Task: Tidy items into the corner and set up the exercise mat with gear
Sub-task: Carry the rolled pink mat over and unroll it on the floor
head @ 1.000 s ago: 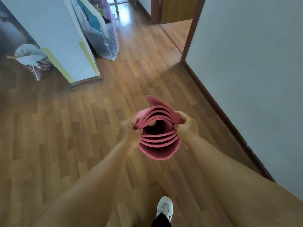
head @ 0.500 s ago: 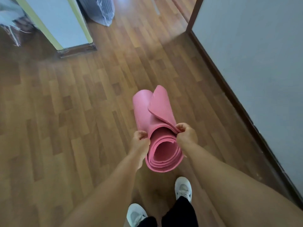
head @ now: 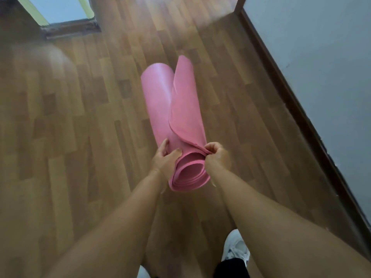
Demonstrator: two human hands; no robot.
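You hold the rolled pink exercise mat out in front of you above the wooden floor — your left hand cups its near end, fingers wrapped against the roll. Your right hand pinches the loose outer flap's corner, beside the grey wall.

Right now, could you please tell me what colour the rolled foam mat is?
Pink, seen in the head view: the rolled foam mat is plain, without any pattern.
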